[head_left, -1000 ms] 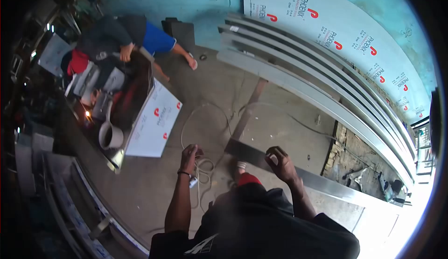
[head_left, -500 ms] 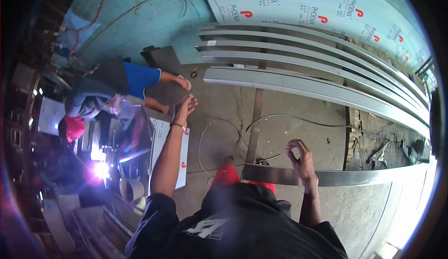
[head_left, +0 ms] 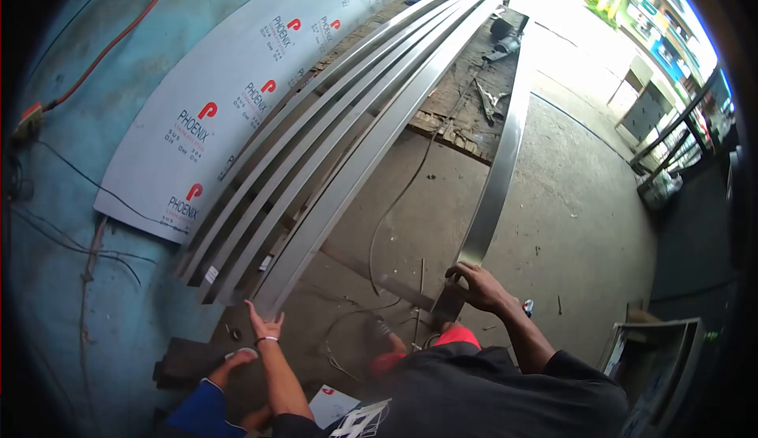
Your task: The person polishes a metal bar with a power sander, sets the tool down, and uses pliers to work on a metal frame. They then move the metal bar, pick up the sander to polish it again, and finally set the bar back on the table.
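My left hand (head_left: 267,326) is stretched out with its fingers apart, right by the near end of a long stainless steel channel (head_left: 347,201). Nothing shows in its grasp. On my right side, a separate long steel strip (head_left: 499,177) runs from the wooden platform towards my legs. The fingers of my right hand (head_left: 474,284) are curled over the edge of this strip near its close end, thumb and fingertips against the metal. Several more steel channels (head_left: 316,134) lie side by side left of the nearest one.
A printed steel sheet (head_left: 237,106) leans on the blue wall (head_left: 118,83). Clamps (head_left: 489,102) lie on the wooden platform (head_left: 454,110). A cable (head_left: 379,229) crosses the floor. Beside my left arm are a co-worker's blue shorts (head_left: 201,410) and leg. A metal frame (head_left: 655,335) stands at right.
The view has swung to the right, taking the bright welding light out of sight. My left hand has come close to the channel's end, and my right hand has closed onto the strip's edge.
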The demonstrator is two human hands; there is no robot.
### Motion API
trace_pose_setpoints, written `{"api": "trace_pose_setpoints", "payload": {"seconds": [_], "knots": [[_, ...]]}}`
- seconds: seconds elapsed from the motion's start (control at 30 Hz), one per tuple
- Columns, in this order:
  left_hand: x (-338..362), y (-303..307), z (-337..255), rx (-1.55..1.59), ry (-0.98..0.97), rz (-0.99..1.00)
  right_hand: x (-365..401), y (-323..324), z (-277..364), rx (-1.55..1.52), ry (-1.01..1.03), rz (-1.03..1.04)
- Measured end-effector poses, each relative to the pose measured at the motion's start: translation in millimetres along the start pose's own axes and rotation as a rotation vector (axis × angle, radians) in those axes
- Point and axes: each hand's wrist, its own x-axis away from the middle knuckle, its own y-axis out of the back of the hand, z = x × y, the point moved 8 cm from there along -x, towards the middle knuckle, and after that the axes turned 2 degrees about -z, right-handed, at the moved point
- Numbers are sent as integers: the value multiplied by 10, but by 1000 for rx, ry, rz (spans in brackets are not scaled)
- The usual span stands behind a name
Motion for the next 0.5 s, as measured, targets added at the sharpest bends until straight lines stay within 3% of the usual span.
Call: {"api": "trace_pose_setpoints", "payload": {"seconds": [0.1, 0.13, 0.3, 0.5], "knots": [[-253, -18, 13, -149, -43, 178, 194, -243, 251, 39, 4, 67], [-284, 26, 12, -127, -35, 117, 248, -281, 346, 55, -5, 70], [-364, 2, -12, -166, -31, 204, 373, -475, 453, 73, -53, 64], [-319, 10, 55, -167, -23, 180, 401, -677, 584, 56, 18, 51]]}}
